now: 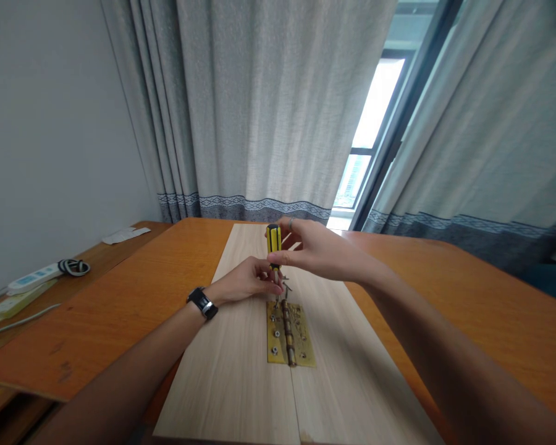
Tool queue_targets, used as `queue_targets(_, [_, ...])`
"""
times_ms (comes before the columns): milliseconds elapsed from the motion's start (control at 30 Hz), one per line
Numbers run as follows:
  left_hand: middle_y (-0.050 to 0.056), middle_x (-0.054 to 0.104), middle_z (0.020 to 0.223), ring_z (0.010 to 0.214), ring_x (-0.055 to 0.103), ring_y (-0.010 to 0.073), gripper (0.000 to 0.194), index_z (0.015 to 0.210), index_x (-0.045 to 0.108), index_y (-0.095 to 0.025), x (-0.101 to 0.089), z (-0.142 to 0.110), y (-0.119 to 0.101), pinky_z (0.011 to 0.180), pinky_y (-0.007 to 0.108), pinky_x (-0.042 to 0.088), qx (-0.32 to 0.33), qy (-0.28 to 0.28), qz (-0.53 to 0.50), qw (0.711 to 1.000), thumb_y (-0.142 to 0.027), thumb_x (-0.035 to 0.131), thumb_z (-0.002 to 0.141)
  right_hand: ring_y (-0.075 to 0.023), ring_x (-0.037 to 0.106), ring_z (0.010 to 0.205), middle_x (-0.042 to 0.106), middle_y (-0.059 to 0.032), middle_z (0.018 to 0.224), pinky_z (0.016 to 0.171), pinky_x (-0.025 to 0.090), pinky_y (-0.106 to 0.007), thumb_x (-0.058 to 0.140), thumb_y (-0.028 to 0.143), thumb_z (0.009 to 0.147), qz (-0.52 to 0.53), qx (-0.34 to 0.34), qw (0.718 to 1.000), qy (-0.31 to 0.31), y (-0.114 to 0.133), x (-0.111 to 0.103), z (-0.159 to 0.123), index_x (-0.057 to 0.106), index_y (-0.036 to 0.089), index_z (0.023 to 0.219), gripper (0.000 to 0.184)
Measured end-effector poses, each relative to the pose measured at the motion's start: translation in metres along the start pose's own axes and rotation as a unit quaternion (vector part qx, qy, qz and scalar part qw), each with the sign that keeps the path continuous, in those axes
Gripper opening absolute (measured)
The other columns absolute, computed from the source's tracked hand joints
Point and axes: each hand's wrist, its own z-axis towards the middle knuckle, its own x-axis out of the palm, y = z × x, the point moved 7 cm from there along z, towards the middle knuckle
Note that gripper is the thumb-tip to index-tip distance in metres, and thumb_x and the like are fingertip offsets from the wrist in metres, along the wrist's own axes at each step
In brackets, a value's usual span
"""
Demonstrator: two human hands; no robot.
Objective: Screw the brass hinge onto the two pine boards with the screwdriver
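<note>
My right hand (317,247) grips a yellow-and-black screwdriver handle (273,240) from the right, with a ring on one finger. My left hand (245,279), a black wristwatch (202,303) on its wrist, pinches the screwdriver's thin metal shaft (277,289) low down. Just below the fingertips lies a brass door hinge (290,334), flat on two pale wood boards (241,247) that meet along a seam under it. Several screws sit in its leaves, and a few stand out near its top edge. The exact tip of the shaft is too small to make out.
The boards lie on an orange wooden table (120,321). At the left, a lower wooden surface (115,253) holds a white power strip (32,279), a coiled cable (74,267) and white papers (126,235). A grey curtain (254,111) and window (375,117) stand behind.
</note>
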Motion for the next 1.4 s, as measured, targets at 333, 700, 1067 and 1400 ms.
queue_targets(333, [0.001,0.060,0.074,0.074,0.055,0.0153,0.040,0.070,0.062,-0.014,-0.005,0.001,-0.008,0.072,0.028,0.042,0.025,-0.059,-0.011,0.998,-0.048,0.083,0.070,-0.0168,0.066,0.069,0.071,-0.0032,0.074,0.059,0.047,-0.028,0.061,0.028,0.083,0.002,0.008,0.999,-0.039,0.002,-0.011,-0.001,0.066,0.017,0.077,0.014])
queue_targets(700, [0.010,0.072,0.105,0.096,0.063,0.0213,0.030,0.095,0.072,-0.013,-0.013,0.002,-0.002,0.086,0.031,0.044,0.018,-0.088,0.094,0.992,-0.040,0.060,0.093,-0.0204,0.068,0.075,0.073,-0.0072,0.078,0.067,0.046,-0.034,0.061,0.034,0.082,-0.036,0.067,0.974,-0.212,-0.017,-0.048,-0.005,0.070,0.014,0.082,0.022])
queue_targets(1067, [0.009,0.071,0.110,0.090,0.060,0.0197,0.028,0.108,0.074,-0.015,-0.019,0.001,0.009,0.084,0.030,0.044,-0.027,-0.103,0.202,0.974,-0.031,0.058,0.092,-0.0225,0.065,0.069,0.072,-0.0087,0.073,0.062,0.042,-0.035,0.059,0.036,0.081,-0.133,0.131,0.970,-0.159,-0.050,-0.042,0.003,0.068,0.016,0.074,0.023])
queue_targets(1400, [0.006,0.069,0.100,0.092,0.060,0.0203,0.020,0.095,0.076,-0.018,-0.015,0.001,0.007,0.084,0.029,0.043,0.000,-0.088,0.234,0.968,-0.027,0.058,0.091,-0.0220,0.065,0.068,0.072,-0.0091,0.075,0.061,0.042,-0.033,0.058,0.031,0.082,-0.173,0.144,0.963,-0.147,-0.063,-0.038,0.005,0.066,0.017,0.075,0.018])
